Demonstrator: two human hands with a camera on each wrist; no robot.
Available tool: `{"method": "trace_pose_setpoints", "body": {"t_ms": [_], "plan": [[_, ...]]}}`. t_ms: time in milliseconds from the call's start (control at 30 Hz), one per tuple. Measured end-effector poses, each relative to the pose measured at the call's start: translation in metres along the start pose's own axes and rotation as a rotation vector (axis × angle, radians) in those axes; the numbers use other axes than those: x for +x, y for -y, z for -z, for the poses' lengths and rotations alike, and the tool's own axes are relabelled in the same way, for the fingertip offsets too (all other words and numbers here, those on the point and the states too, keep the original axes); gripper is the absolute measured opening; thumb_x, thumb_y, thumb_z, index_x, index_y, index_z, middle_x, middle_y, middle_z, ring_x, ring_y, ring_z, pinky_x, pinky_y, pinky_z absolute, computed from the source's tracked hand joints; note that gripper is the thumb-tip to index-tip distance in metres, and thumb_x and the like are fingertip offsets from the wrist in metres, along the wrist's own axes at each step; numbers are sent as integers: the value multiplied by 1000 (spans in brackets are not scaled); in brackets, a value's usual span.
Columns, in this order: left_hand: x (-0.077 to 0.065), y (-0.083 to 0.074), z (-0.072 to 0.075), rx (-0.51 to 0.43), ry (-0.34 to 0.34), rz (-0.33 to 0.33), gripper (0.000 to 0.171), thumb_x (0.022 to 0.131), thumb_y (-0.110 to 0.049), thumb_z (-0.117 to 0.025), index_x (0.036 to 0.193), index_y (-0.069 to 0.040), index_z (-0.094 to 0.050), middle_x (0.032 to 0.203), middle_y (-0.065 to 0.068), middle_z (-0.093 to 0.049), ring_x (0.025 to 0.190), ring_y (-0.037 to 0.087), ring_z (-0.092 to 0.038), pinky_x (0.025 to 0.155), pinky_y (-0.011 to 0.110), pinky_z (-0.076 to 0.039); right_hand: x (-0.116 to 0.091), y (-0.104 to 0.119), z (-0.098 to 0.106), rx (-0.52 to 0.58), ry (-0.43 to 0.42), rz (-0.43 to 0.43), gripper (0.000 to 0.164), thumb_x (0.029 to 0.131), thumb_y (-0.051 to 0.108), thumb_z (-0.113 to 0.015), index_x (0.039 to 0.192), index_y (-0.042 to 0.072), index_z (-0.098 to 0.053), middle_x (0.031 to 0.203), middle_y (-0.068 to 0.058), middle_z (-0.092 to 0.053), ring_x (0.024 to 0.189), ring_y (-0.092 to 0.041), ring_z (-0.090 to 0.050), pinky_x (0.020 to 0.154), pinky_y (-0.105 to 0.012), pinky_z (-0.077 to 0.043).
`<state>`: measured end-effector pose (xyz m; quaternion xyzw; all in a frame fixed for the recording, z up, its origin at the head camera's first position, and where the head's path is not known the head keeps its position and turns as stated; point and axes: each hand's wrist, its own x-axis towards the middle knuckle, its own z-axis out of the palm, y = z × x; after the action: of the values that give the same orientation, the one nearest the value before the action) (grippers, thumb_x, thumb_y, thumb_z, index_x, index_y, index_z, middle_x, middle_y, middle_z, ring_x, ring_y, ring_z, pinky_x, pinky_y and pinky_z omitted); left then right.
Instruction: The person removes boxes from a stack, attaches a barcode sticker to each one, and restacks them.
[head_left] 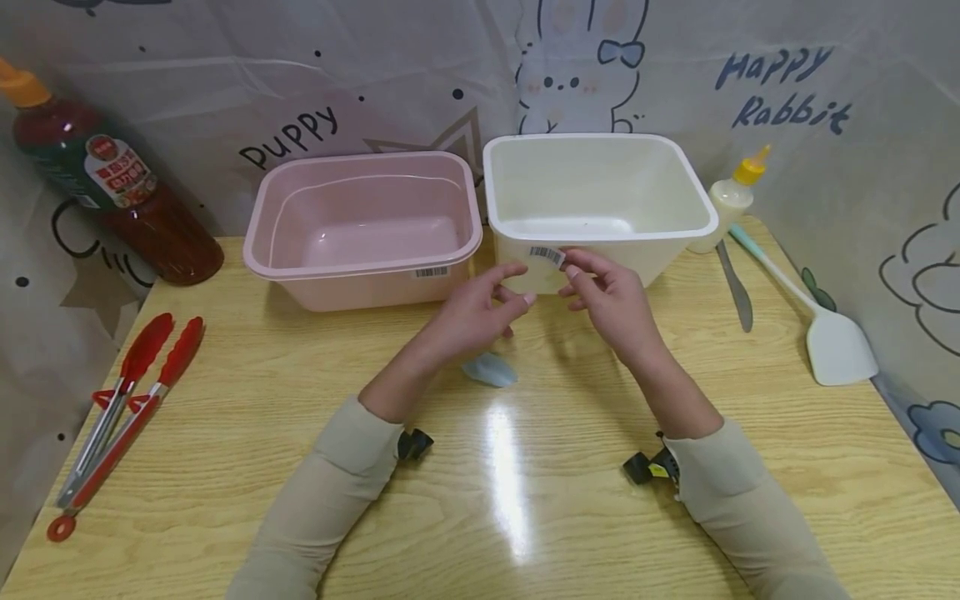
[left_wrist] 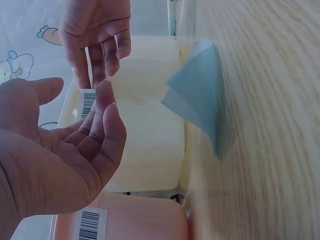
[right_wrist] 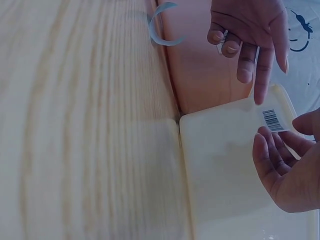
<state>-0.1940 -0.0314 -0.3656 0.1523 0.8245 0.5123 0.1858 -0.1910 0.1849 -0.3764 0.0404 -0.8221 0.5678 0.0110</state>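
Observation:
My right hand [head_left: 611,304] pinches the edge of a small barcode label [head_left: 546,255] between thumb and forefinger. The label is slightly curved and overlaps the front wall of the white plastic bin [head_left: 517,262], just under its rim. Facing it from the left is my left hand [head_left: 472,312], its fingers loosely spread and nothing held, with a fingertip close to the label's free end. Beneath the left hand, a curled piece of pale blue paper [left_wrist: 197,82] lies on the table. A pink bin [head_left: 360,292] stands to the left with its own barcode sticker [head_left: 431,272].
Red-handled tongs [head_left: 123,417] lie at the left, below a large bottle of red sauce [head_left: 112,183]. On the right are a small yellow-capped squeeze bottle [head_left: 731,200], a spreader knife [head_left: 735,287] and a white spatula [head_left: 840,346]. A printed cloth [head_left: 420,67] hangs behind the bins.

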Motion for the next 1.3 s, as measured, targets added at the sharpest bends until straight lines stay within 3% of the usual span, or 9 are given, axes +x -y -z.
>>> {"method": "trace_pose_setpoints", "body": {"t_ms": [367,600,1300], "plan": [[3,-5,-2,15,9,-63,60,102,-41,-59,156,-28,-38,111,3,-73,91,31,-74,70,35,-55,0,2,0,-9,5,16,38,106,26,-53,139,11,-62,136,-12,-64,93,-12,-68,76,-21,-58],[6,-9,-2,24,3,-41,61,102,-43,-58,157,-33,-34,112,0,-73,92,30,-73,71,37,-56,0,1,-1,-19,5,23,38,106,26,-54,140,12,-62,135,-11,-65,93,-13,-68,76,-22,-59],[12,-11,-2,-13,4,-9,64,102,-44,-58,159,-31,-31,113,1,-72,95,32,-73,73,38,-55,0,2,0,-44,8,31,39,106,30,-53,139,13,-62,136,-11,-65,95,-15,-68,77,-22,-59]]}}
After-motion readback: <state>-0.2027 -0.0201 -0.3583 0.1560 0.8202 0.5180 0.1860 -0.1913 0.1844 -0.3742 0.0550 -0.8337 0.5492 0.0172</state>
